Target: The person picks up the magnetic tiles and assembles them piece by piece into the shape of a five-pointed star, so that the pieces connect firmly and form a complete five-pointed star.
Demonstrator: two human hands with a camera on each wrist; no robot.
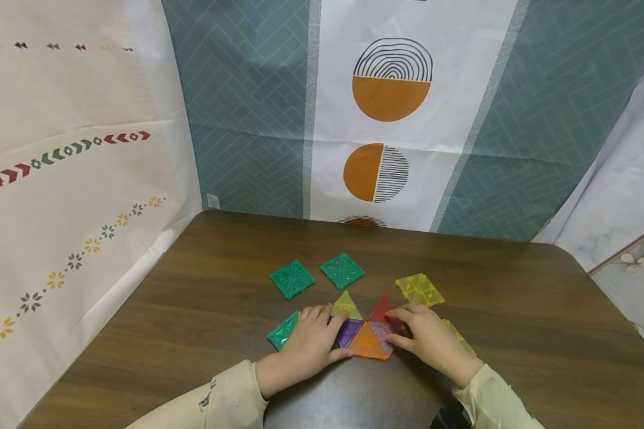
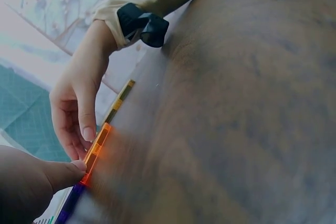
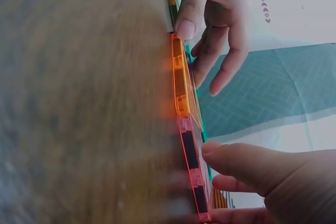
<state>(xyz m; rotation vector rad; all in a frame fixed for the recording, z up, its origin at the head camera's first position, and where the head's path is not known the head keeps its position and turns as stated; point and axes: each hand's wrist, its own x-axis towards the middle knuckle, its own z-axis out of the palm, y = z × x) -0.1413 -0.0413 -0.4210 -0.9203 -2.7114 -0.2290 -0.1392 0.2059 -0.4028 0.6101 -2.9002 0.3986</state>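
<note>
At the frame's lower centre, a relaxed left hand (image 1: 312,341) and loosely spread right hand (image 1: 433,338) touch the joined triangular tiles (image 1: 369,344). Light, even inward pressure should keep edges flush.

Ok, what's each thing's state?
Orange: flat, mostly exposed
Purple: flat, partly covered
Pink: flat, partly covered
Red: flat, partly covered
Yellow triangle: flat, partly covered
Far greens: flat, apart
Near green: partly covered
Far yellow: flat
Near yellow: partly covered
Left hand: thumb touching orange
Right hand: over red, pink
</note>
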